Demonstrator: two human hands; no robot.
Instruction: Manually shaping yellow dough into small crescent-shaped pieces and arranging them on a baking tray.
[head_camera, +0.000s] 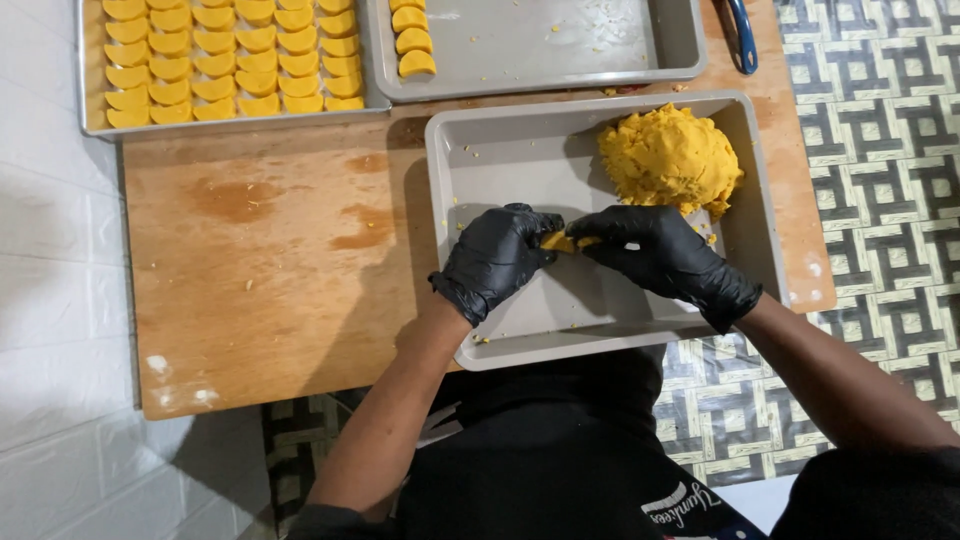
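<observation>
Both gloved hands, left hand and right hand, pinch one dough piece; fingers clenched on it.

This looks like a home kitchen where someone makes sweets or cookies by hand. A low wooden table sits on a floor mat with a black and white maze pattern, next to a white brick wall, and the person wears black gloves. On the table are metal baking trays: one tray is full of neat rows of yellow half-moon pieces, and another tray holds a big lump of yellow dough.
</observation>
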